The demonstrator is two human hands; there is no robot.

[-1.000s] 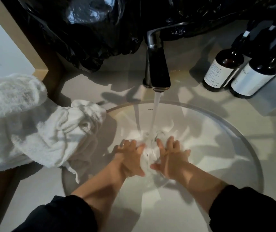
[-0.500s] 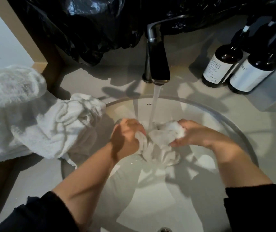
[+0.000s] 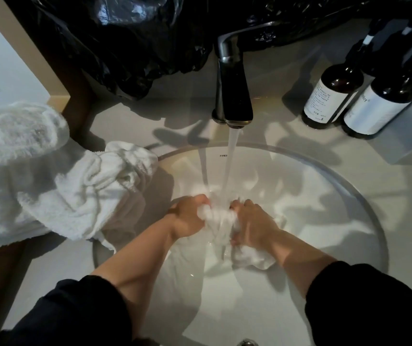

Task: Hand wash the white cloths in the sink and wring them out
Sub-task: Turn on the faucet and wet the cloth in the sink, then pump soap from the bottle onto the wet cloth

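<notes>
Our left hand [image 3: 187,218] and right hand [image 3: 252,226] each clench an end of one white cloth [image 3: 218,218], bunched between them in the sink [image 3: 337,196], with the tap stream [image 3: 231,166] falling between our knuckles. To wash it well, we judge we should rub the two fistfuls against each other under that stream, then shift our grips along so fresh folds get rinsed. More white cloths [image 3: 95,193] lie left of our left hand.

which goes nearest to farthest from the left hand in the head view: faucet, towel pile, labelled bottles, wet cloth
1. wet cloth, gripped in the left hand itself.
2. towel pile, just to the hand's left.
3. faucet, behind it, centre.
4. labelled bottles, far back right.
</notes>
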